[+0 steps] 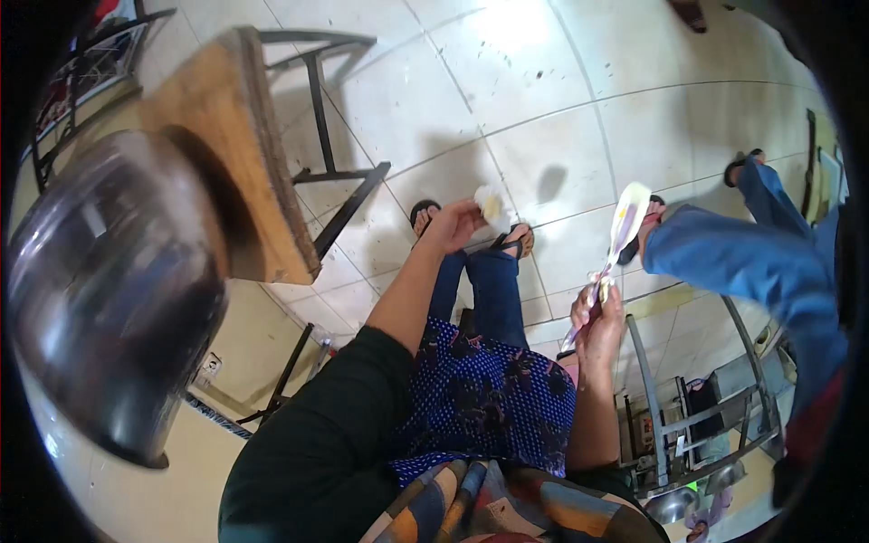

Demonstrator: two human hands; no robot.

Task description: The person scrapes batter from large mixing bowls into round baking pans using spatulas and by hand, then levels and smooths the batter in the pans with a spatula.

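My left hand is stretched out over the floor, its fingers closed on a small white-and-yellowish soft lump; blur hides exactly what it is. My right hand grips a spatula by its purplish handle, with the pale head pointing up and away from me. White and yellow smears cover the handle and my fingers. The two hands are apart, both above the tiled floor, near my sandalled feet.
A large shiny metal bowl stands at the left beside a wooden-topped stool with dark metal legs. Close on the right is another person's jeans-clad leg. A metal-framed rack stands lower right. Dark specks dot the tiled floor.
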